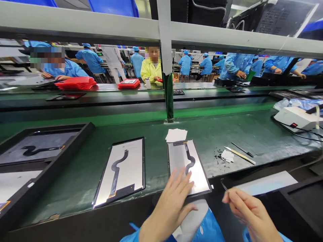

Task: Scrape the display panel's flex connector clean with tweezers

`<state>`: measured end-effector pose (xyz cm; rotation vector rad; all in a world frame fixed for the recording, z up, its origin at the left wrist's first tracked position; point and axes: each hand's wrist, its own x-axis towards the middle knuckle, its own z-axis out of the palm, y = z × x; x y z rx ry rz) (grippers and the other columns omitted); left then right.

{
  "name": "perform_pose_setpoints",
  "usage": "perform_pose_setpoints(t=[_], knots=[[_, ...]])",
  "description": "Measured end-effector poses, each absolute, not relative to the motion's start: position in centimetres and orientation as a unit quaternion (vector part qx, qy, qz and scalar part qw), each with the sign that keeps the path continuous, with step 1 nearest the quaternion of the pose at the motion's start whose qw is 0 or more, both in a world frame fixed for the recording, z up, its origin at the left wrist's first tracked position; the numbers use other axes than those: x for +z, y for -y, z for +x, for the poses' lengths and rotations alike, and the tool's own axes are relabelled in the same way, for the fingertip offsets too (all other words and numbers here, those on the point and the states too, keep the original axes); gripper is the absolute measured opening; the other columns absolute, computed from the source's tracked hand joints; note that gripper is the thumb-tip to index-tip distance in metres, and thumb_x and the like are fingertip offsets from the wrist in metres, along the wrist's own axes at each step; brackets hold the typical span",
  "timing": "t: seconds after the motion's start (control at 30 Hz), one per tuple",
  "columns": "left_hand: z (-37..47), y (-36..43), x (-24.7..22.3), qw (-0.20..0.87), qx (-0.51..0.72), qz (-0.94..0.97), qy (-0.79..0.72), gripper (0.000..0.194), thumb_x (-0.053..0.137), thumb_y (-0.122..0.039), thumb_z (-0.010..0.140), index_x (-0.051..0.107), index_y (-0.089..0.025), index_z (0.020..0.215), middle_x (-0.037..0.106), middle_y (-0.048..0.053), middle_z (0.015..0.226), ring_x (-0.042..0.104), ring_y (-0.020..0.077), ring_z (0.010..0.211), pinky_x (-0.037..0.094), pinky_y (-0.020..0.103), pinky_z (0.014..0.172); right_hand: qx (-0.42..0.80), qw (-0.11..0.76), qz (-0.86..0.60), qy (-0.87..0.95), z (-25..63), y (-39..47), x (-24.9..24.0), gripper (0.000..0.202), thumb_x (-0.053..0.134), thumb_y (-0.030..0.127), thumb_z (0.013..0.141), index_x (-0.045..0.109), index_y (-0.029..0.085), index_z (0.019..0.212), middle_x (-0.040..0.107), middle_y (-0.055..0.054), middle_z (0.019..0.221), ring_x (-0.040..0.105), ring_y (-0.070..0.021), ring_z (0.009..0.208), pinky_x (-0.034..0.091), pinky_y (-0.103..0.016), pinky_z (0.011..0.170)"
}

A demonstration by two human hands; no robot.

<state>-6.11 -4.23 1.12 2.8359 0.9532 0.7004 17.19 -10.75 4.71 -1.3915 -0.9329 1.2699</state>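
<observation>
My left hand (173,200) has its fingers spread over the lower part of a tablet screen panel (202,168); I cannot tell whether it presses on it. A dark curved flex cable (189,159) runs down the panel's silvery back. Thin metal tweezers (224,185) are pinched in my right hand (246,206), right of the panel's lower corner, with the tip pointing up and left. A small white tab (212,187) sticks out at that corner. To the left lies a second screen panel (131,168) with a similar cable.
A black tray (83,136) holding panels stands at left. White paper pieces (176,135) lie behind the near panel. On the right are a blade-like stick (239,155), a black tool (242,149), dark scraps and a white device (294,119). A post (166,67) rises behind; co-workers sit beyond.
</observation>
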Motion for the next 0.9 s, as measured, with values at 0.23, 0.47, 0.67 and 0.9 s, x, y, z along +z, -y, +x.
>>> perform_pose_setpoints(t=[0.23,0.47,0.67,0.9], knots=[[-4.2,3.0,1.0,0.057,0.274,0.913,-0.296,0.020,0.049,-0.004,0.093,0.058,-0.019,0.084,0.048,0.011,0.151,0.025,0.0328,0.149,0.033,0.063,0.115,0.556,0.517,-0.535,0.370,15.9,7.5,2.7,0.053,0.069,0.072,0.073,0.051,0.023,0.085,0.027,0.012,0.057,0.013,-0.0072,0.048,0.010,-0.019,0.041],[-5.4,2.6,0.8,0.049,0.266,0.918,-0.289,0.022,0.050,-0.001,0.092,0.057,-0.019,0.081,0.042,0.011,0.155,0.024,0.0311,0.150,0.034,0.059,0.115,0.442,0.410,-0.580,0.549,14.4,9.3,-2.5,0.045,0.054,0.061,0.089,0.055,0.021,0.068,0.050,0.001,0.064,0.044,-0.0150,0.061,0.033,-0.027,0.057],[-3.9,1.5,-0.2,0.096,0.248,0.913,-0.308,0.023,0.046,0.000,0.091,0.057,-0.019,0.082,0.046,0.010,0.152,0.024,0.0312,0.150,0.032,0.063,0.114,0.461,0.399,-0.572,0.549,13.6,9.9,-2.8,0.047,0.051,0.062,0.090,0.055,0.021,0.067,0.047,0.002,0.062,0.043,-0.0149,0.061,0.033,-0.026,0.057],[-4.9,3.5,-1.7,-0.027,0.275,0.908,-0.316,0.020,0.047,-0.001,0.091,0.056,-0.017,0.083,0.034,0.015,0.159,0.010,0.0379,0.151,0.023,0.073,0.113,0.620,0.480,-0.498,0.370,11.7,9.8,-5.9,0.058,0.065,0.078,0.070,0.051,0.022,0.075,0.031,0.011,0.051,0.018,-0.0061,0.043,0.013,-0.022,0.042]])
